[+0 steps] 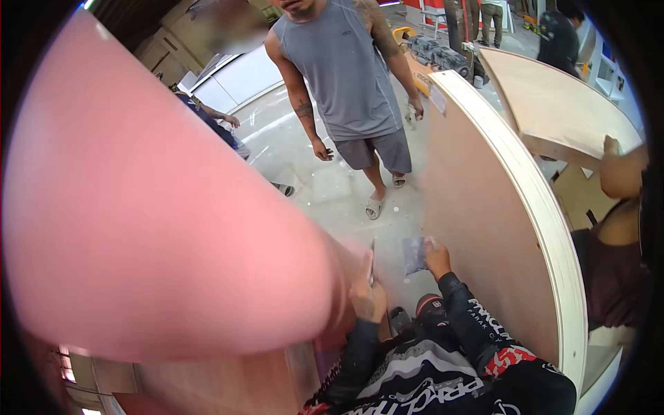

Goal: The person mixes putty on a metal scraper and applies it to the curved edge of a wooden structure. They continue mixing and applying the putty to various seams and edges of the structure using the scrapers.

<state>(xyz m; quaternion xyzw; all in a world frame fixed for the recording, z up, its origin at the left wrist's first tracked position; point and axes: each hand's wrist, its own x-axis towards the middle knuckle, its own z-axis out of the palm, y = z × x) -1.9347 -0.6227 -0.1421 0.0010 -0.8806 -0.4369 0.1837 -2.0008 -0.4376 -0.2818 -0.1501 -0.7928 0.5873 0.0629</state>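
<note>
My right hand is closed on a square grey sheet that looks like sandpaper, held by its right edge. Just to its left, my left hand grips a thin dark strip that points upward; its kind cannot be made out. The two hands are apart over the floor. Right of my right hand stands a large curved wooden panel with a pale edge. A huge blurred pink shape close to the lens covers the left of the view and borders my left hand.
A person in a grey sleeveless shirt stands ahead, facing me. At the right, another person's hand touches a second curved panel. Someone in dark clothes is farther back. A white counter stands at the far left.
</note>
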